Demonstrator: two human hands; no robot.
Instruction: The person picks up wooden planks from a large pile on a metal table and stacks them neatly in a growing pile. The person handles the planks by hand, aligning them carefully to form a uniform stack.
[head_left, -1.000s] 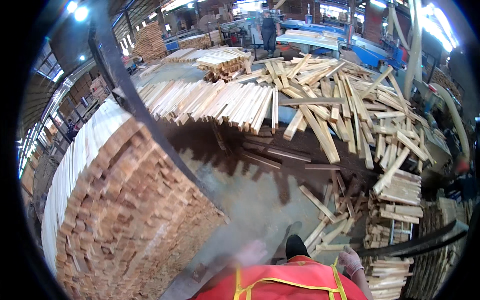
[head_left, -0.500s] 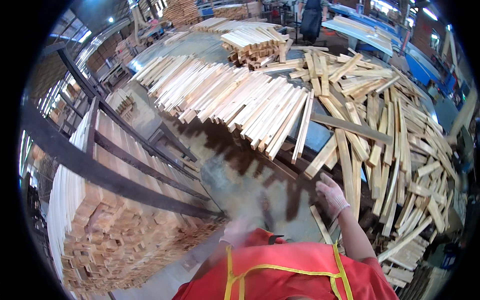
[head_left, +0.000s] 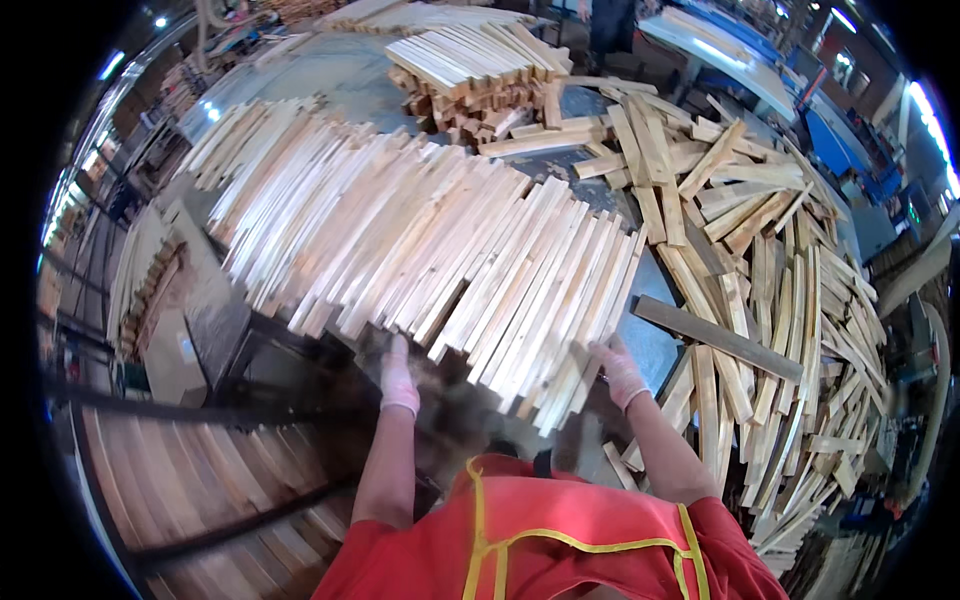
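Across a workshop, seen from the head view, a bluish worktable [head_left: 340, 80] carries a wide row of pale wooden strips [head_left: 430, 240], laid side by side and slanting from near to far right. The person's gloved left hand [head_left: 400, 380] is at the near ends of the strips, left of the row's right part; the gloved right hand [head_left: 621, 374] is at the row's near right corner, against the outermost strips. Whether either hand is closed on wood cannot be told: fingertips and strip ends blur together.

Shadow obscures the space below the row, between the forearms. At the far edge, a co-worker in dark clothing [head_left: 612, 25] is cut off above the waist.

To the right lies a jumbled heap of loose strips [head_left: 740, 230], with a darker strip [head_left: 715, 338] slanting across it near the right hand. Beyond the row stands a neat stack of strips [head_left: 475, 62]. At near left, dark metal bars [head_left: 230, 530] cross in front of stacked boards [head_left: 180, 470].
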